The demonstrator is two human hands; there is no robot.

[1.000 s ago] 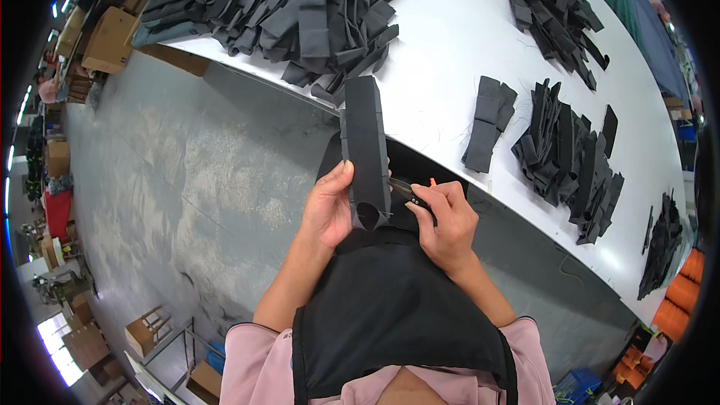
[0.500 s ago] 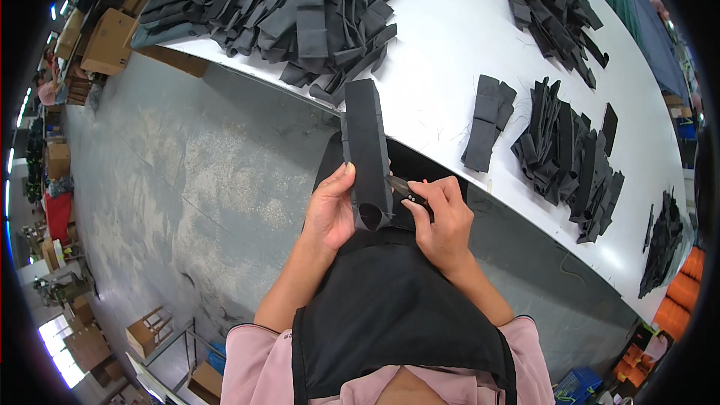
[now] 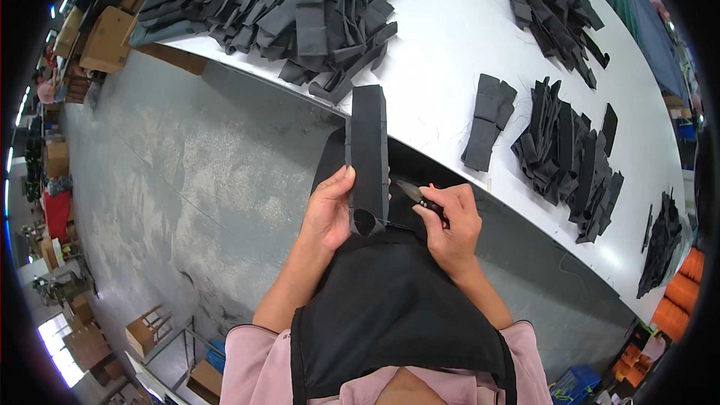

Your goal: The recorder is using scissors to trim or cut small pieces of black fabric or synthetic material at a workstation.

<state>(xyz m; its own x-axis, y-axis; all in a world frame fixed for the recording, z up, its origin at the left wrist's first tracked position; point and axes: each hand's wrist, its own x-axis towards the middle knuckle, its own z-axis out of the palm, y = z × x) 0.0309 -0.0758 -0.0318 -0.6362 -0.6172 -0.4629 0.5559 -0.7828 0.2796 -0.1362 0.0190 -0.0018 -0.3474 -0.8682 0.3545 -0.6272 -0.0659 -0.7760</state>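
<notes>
Strap piece, long and black, stands upright over the table's near edge, clamped in the left hand. Right hand grips small snips beside it. Best snip close to the fabric, holding it taut. Black pieces pile toward the far edge.

Left hand fingers hidden behind black strip; small cutter mostly buried in right hand.
</notes>
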